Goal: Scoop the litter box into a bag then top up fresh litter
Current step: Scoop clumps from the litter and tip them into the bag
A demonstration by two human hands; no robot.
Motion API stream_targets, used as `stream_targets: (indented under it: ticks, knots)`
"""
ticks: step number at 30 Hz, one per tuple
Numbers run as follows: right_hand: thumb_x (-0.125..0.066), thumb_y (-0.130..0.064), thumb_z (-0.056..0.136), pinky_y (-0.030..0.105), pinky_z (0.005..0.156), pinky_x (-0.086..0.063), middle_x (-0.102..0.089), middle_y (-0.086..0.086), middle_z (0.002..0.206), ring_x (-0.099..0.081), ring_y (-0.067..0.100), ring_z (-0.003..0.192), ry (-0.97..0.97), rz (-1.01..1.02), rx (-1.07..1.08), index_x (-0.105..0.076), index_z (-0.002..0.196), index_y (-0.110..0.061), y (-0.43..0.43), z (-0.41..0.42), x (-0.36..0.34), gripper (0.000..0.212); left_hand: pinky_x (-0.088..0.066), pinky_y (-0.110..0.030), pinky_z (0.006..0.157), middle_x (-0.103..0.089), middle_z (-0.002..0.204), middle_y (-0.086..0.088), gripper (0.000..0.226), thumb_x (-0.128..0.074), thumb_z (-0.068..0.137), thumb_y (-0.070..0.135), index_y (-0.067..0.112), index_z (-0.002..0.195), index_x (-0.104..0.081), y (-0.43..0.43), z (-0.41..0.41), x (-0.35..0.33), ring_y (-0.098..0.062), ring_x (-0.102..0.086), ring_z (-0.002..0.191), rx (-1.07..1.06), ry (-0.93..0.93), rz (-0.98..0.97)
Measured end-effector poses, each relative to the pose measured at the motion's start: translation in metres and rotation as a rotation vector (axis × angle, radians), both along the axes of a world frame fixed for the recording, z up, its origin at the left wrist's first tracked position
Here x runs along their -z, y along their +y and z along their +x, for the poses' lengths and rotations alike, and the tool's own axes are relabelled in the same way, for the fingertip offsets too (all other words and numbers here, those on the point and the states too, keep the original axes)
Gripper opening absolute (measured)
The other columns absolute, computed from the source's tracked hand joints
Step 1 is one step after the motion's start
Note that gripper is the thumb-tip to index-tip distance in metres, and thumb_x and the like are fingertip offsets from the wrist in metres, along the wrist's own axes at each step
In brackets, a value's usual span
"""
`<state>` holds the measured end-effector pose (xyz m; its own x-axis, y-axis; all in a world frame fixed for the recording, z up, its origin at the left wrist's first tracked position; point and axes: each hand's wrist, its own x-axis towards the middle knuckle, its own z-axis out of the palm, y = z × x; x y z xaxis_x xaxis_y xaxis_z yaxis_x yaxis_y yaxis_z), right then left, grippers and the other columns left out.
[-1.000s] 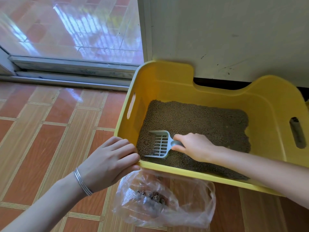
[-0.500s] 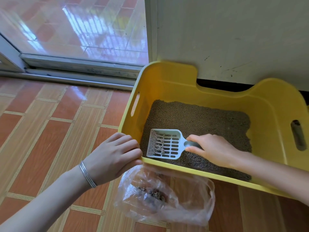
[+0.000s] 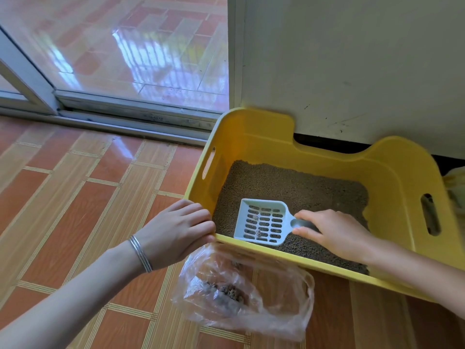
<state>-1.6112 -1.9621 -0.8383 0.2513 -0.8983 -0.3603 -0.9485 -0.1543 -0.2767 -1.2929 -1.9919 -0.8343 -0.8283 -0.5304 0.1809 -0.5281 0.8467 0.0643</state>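
The right hand (image 3: 334, 233) grips the short handle of the scoop (image 3: 261, 221), with thumb and fingers closed round it. It holds the slotted pan just above the litter (image 3: 289, 182), near the front wall of the litter box (image 3: 251, 137). Only a few small crumbs lie on the slots. The left hand (image 3: 176, 233) holds the near-left corner of the box with its fingers curled over the rim; thin bangles (image 3: 141, 253) sit on the wrist. The bag (image 3: 251, 311) lies on the tiled floor (image 3: 75, 197) just in front of the box, below the front rim, with dark clumps (image 3: 229, 292) inside. Whether its mouth touches the rim cannot be told. Handling: the scoop appears to be light, rigid plastic. Take it by the handle and keep the pan level, since a tilt spills the load. The litter is loose granules that sift through the slots, so only clumps are retained. The bag is thin, limp film and is unlikely to stand open unaided; hold its mouth by the edge before tipping. The box is stiff and probably weighted by its fill; steady it by the rim or the side slots.
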Motion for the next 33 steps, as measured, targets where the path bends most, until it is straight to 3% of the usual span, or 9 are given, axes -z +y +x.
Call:
stream_targets:
  ticks: [9, 12, 15, 19, 23, 26, 28, 30, 33]
  knots:
    - [-0.039, -0.057, 0.089, 0.028, 0.065, -0.049, -0.068, -0.008, 0.089, -0.061, 0.011, 0.072, 0.007, -0.101, 0.028, -0.049, 0.12, -0.037, 0.007, -0.005, -0.023, 0.038, -0.039, -0.027, 0.082, -0.061, 0.089, 0.003, 0.046, -0.022, 0.102, 0.035, 0.018, 0.088, -0.063, 0.009, -0.001, -0.011, -0.017, -0.058, 0.08, -0.037, -0.025, 0.035]
    - [-0.041, -0.056, 0.088, 0.034, 0.066, -0.049, -0.066, -0.009, 0.08, -0.058, 0.008, 0.066, -0.084, -0.113, 0.084, -0.052, 0.117, -0.034, 0.01, -0.005, -0.042, 0.039, -0.039, -0.029, 0.087, -0.063, 0.099, 0.002, 0.039, -0.027, 0.1, 0.032, 0.017, 0.098, -0.063, 0.014, 0.001, -0.013, -0.019, -0.058, 0.093, -0.061, -0.048, 0.023]
    - [-0.045, -0.055, 0.084, 0.028, 0.059, -0.043, -0.059, -0.016, 0.072, -0.053, 0.002, 0.061, -0.192, -0.116, 0.115, -0.055, 0.116, -0.032, 0.021, -0.002, -0.064, 0.04, -0.039, -0.031, 0.091, -0.062, 0.108, 0.0, 0.032, -0.032, 0.097, 0.03, 0.017, 0.11, -0.059, 0.022, 0.007, -0.016, -0.019, -0.055, 0.102, -0.074, -0.045, -0.002]
    - [-0.048, -0.053, 0.081, 0.014, 0.056, -0.037, -0.054, -0.021, 0.062, -0.053, -0.009, 0.066, -0.323, -0.115, 0.12, -0.058, 0.111, -0.035, 0.043, 0.005, -0.091, 0.036, -0.046, -0.031, 0.084, -0.061, 0.11, -0.001, 0.026, -0.035, 0.094, 0.027, 0.018, 0.111, -0.053, 0.035, 0.018, -0.028, -0.018, -0.056, 0.099, -0.119, -0.028, -0.029]
    - [-0.04, -0.07, 0.077, 0.013, 0.061, -0.04, -0.059, -0.035, 0.085, -0.057, -0.006, 0.075, -0.408, -0.016, 0.101, -0.059, 0.103, -0.042, 0.068, 0.011, -0.097, 0.043, -0.054, -0.034, 0.065, -0.062, 0.1, 0.001, 0.026, -0.033, 0.094, 0.029, 0.019, 0.102, -0.055, 0.05, 0.033, -0.023, -0.018, -0.061, 0.083, -0.177, -0.071, 0.035]
    - [-0.029, -0.085, 0.066, 0.019, 0.069, -0.047, -0.064, -0.025, 0.092, -0.06, 0.0, 0.083, -0.335, 0.0, 0.052, -0.048, 0.102, -0.056, 0.088, 0.014, -0.087, 0.05, -0.052, -0.029, 0.058, -0.063, 0.092, 0.007, 0.051, -0.01, 0.099, 0.046, 0.023, 0.101, -0.055, 0.061, 0.034, -0.008, -0.013, -0.062, 0.075, -0.33, -0.166, 0.129]
    - [-0.028, -0.082, 0.07, 0.026, 0.072, -0.05, -0.065, -0.023, 0.097, -0.062, 0.003, 0.088, -0.199, -0.065, 0.03, -0.044, 0.104, -0.056, 0.098, 0.02, -0.078, 0.045, -0.049, -0.025, 0.073, -0.061, 0.106, 0.011, 0.057, -0.008, 0.094, 0.058, 0.025, 0.116, -0.049, 0.069, 0.03, -0.002, -0.01, -0.06, 0.091, -0.488, -0.281, 0.22]
    - [-0.036, -0.07, 0.08, 0.023, 0.06, -0.049, -0.066, -0.023, 0.091, -0.065, 0.004, 0.08, -0.07, -0.215, -0.038, -0.053, 0.104, -0.044, 0.102, 0.026, -0.067, 0.039, -0.044, -0.022, 0.077, -0.058, 0.112, 0.012, 0.053, -0.015, 0.092, 0.062, 0.027, 0.123, -0.041, 0.078, 0.028, 0.007, -0.008, -0.057, 0.097, -0.565, -0.385, 0.328]
    - [-0.038, -0.054, 0.081, 0.021, 0.042, -0.043, -0.062, -0.017, 0.067, -0.063, 0.009, 0.055, 0.046, -0.366, -0.15, -0.06, 0.094, -0.035, 0.104, 0.036, -0.054, 0.032, -0.045, -0.023, 0.069, -0.059, 0.104, 0.012, 0.043, -0.023, 0.094, 0.059, 0.027, 0.118, -0.039, 0.082, 0.02, 0.011, -0.009, -0.058, 0.091, -0.579, -0.411, 0.343]
